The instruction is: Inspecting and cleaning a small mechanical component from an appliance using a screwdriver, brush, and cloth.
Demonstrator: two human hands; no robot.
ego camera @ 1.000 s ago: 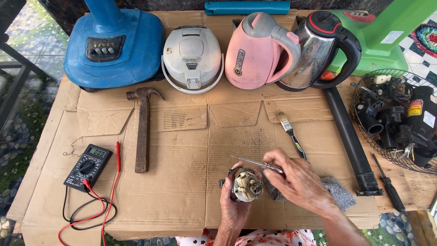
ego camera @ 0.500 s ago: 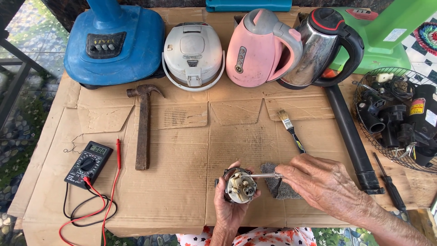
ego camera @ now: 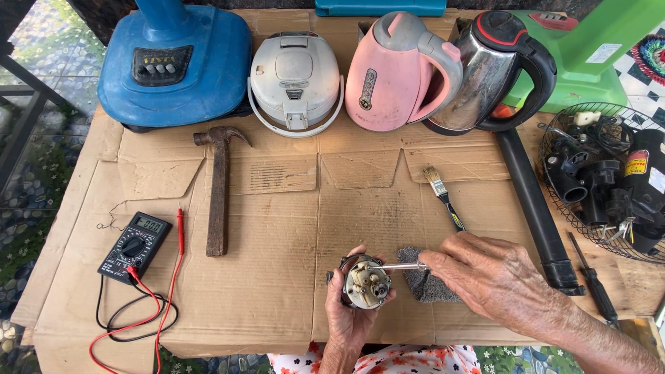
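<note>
your left hand (ego camera: 352, 308) still grips the small motor (ego camera: 366, 282) at lower centre, while your right hand (ego camera: 488, 273), pinching the metal tool (ego camera: 402, 266), has barely shifted.

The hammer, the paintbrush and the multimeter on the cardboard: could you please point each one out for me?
hammer (ego camera: 217, 201), head view, on the middle of its wooden handle.
paintbrush (ego camera: 443, 195), head view, on its dark handle just below the bristles.
multimeter (ego camera: 134, 246), head view, on the round dial of its black body.

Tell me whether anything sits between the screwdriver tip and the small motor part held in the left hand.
Nothing visible does. The screwdriver in the right hand already reaches the round motor part, gripped by the left hand.
</note>
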